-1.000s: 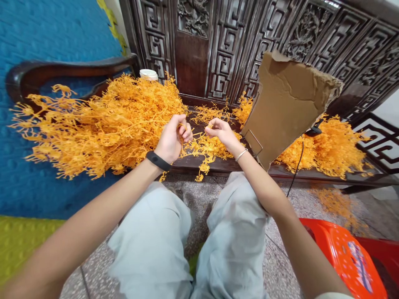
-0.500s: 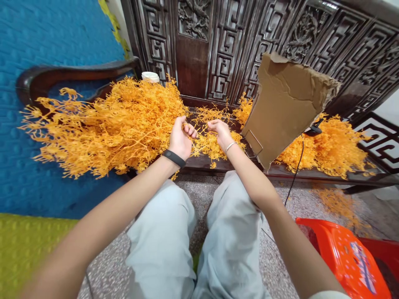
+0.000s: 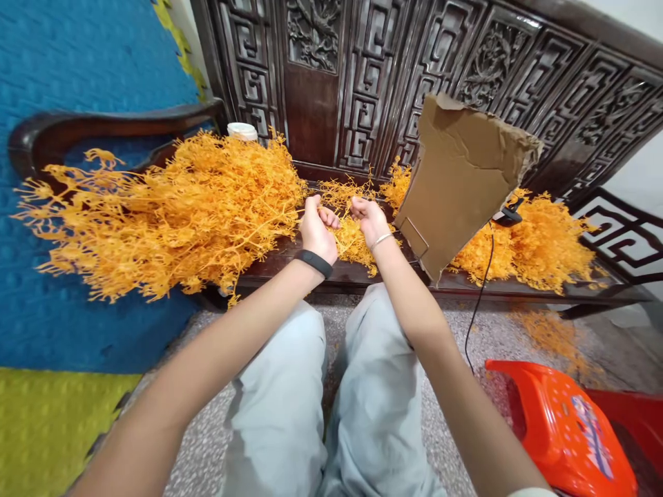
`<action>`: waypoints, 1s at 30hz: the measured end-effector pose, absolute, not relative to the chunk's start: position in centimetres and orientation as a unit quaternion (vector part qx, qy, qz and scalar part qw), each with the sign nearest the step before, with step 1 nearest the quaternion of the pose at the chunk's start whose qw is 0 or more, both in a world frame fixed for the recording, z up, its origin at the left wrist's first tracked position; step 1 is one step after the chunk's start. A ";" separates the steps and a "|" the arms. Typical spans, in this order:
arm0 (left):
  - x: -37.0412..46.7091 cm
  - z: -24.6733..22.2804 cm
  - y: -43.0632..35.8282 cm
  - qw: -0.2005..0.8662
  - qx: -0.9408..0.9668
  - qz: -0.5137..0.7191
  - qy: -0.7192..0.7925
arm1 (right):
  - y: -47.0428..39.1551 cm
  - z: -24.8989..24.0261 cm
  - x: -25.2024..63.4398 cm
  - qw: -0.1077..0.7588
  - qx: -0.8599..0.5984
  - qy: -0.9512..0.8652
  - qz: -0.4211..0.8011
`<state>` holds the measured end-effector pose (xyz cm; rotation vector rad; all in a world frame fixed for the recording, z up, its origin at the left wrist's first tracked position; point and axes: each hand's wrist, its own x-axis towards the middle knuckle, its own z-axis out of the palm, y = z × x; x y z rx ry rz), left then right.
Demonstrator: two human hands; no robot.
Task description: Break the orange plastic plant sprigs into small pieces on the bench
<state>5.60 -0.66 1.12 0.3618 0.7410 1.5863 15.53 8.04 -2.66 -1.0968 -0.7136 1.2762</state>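
My left hand [image 3: 319, 226], a dark band at its wrist, is closed with curled fingers around a thin orange plastic sprig; most of the sprig is lost against the orange behind. A short gap to the right, my right hand [image 3: 369, 219] pinches with thumb and forefinger; what it holds is too small to make out. Below and behind both hands lie loose orange branching sprigs [image 3: 357, 243] on the dark wooden bench [image 3: 269, 266]. Close to my left hand rises a large heap of orange plastic sprigs [image 3: 181, 214].
Right of my hands a bent cardboard sheet [image 3: 460, 179] leans upright, with another orange pile [image 3: 549, 241] and a black cable [image 3: 479, 304] beyond. A white round container [image 3: 242, 131] stands behind the left heap. A red plastic stool [image 3: 564, 421] is at lower right.
My left hand has moved right, nearer to my right hand. My right hand has shifted slightly right over the bench. The whole view has swung a little to the right.
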 end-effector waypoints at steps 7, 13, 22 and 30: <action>5.9 2.3 -3.0 0.646 0.250 0.661 0.288 | 9.0 -3.8 22.0 0.680 -0.491 -0.241 0.488; 4.4 1.3 -1.6 0.690 0.290 0.585 0.314 | 9.2 -6.5 25.8 0.613 -0.633 -0.360 0.306; 2.7 0.3 -0.3 0.725 0.290 0.545 0.305 | 10.3 -10.3 28.8 0.474 -0.694 -0.475 0.260; 1.4 0.2 -0.6 0.708 0.296 0.572 0.290 | 10.4 -9.3 28.3 0.451 -0.689 -0.526 0.212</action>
